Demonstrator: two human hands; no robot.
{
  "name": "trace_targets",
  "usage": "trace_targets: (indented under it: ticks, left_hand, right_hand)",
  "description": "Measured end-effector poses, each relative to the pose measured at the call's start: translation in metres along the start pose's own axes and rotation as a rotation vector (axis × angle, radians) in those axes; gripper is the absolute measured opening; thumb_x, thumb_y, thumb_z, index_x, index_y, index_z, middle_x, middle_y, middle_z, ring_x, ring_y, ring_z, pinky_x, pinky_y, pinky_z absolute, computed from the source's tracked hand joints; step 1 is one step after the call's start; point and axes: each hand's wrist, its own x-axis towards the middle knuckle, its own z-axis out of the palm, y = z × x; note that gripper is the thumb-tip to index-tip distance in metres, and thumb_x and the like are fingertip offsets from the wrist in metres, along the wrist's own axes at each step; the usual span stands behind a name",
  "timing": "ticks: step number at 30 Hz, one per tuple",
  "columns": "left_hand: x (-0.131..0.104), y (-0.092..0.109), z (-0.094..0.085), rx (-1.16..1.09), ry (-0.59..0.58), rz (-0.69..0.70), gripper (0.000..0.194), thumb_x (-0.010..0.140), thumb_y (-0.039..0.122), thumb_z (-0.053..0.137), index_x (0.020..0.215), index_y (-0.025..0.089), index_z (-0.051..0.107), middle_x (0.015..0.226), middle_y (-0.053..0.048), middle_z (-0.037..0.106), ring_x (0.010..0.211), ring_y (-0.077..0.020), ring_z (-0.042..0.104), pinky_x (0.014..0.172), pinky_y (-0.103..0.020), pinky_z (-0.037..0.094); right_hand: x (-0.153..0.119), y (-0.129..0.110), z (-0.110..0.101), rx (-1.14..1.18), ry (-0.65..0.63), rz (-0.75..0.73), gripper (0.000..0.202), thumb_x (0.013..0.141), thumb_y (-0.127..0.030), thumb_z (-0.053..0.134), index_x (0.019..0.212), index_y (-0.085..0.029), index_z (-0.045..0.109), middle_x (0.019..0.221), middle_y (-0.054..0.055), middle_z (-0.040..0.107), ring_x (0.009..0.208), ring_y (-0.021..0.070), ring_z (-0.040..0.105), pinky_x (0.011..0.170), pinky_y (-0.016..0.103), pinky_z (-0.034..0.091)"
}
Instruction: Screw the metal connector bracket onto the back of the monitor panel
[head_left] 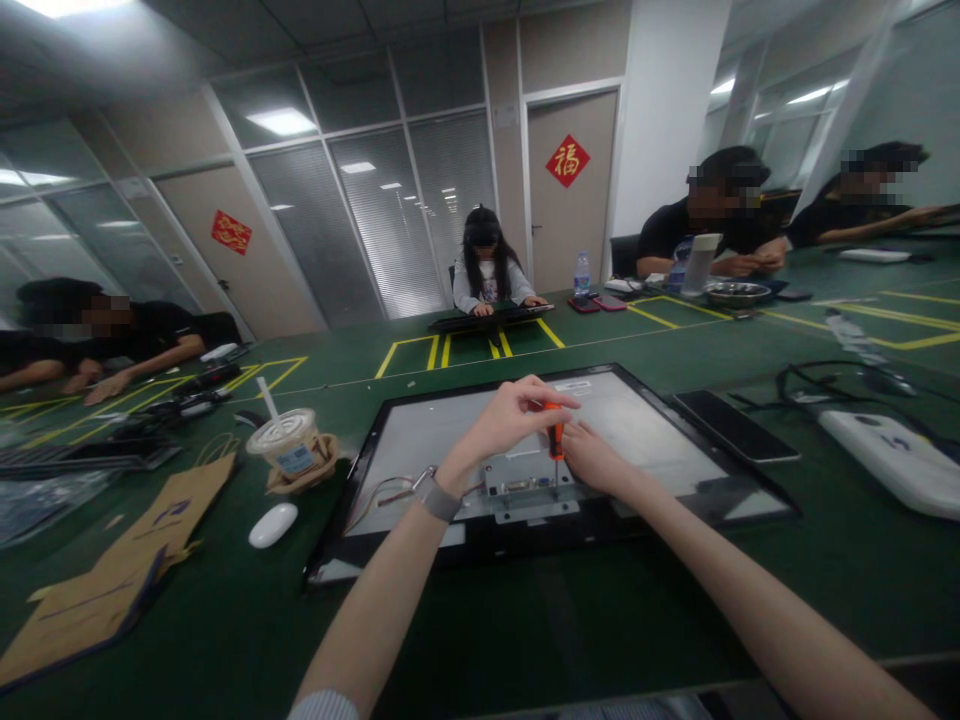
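An open monitor panel [637,420] lies flat on the green table, its pale back facing up in a black frame. A metal bracket [502,490] with video ports sits near its front edge. My left hand [510,412] grips the top of an orange screwdriver [555,436], which stands upright with its tip down at the bracket. My right hand [592,452] rests low beside the screwdriver, over the bracket's far right side. Its fingers are largely hidden, so what they touch does not show. Thin wires [386,490] run from the bracket's left.
Left of the panel are a drink cup [283,435] in a cardboard holder, a white mouse [273,525] and a flattened paper bag [127,570]. On the right lie a black phone [735,425], a white device [892,460] and cables. Several people sit around the table.
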Motion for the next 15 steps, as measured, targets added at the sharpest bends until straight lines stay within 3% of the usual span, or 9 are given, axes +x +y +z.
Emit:
trace_targets:
  ticks: [6, 10, 15]
  left_hand:
    - [-0.001, -0.003, -0.003, -0.141, -0.168, -0.032, 0.023, 0.091, 0.024, 0.069, 0.112, 0.018, 0.076, 0.103, -0.007, 0.072, 0.093, -0.0169, 0.068, 0.09, -0.035, 0.055]
    - [-0.001, -0.001, -0.004, -0.12, -0.14, -0.017, 0.023, 0.095, 0.021, 0.061, 0.113, 0.018, 0.075, 0.115, -0.009, 0.074, 0.103, -0.0189, 0.068, 0.097, -0.037, 0.053]
    - [-0.004, 0.011, -0.006, -0.151, -0.251, -0.027, 0.025, 0.097, 0.02, 0.059, 0.116, 0.019, 0.075, 0.116, -0.01, 0.074, 0.112, -0.0213, 0.067, 0.102, -0.038, 0.052]
  right_hand:
    - [0.002, 0.0, 0.0, 0.021, -0.018, -0.006, 0.059, 0.092, -0.003, 0.039, 0.148, -0.017, 0.053, 0.146, 0.018, 0.06, 0.143, 0.0311, 0.048, 0.116, 0.056, 0.037]
    - [0.002, 0.003, 0.004, 0.05, 0.005, -0.007, 0.063, 0.09, -0.001, 0.039, 0.15, -0.017, 0.05, 0.152, 0.02, 0.054, 0.146, 0.0313, 0.045, 0.116, 0.059, 0.037]
    - [0.004, 0.01, 0.012, 0.089, 0.056, -0.045, 0.06, 0.09, -0.003, 0.041, 0.146, -0.018, 0.054, 0.151, 0.018, 0.056, 0.146, 0.0294, 0.044, 0.118, 0.058, 0.034]
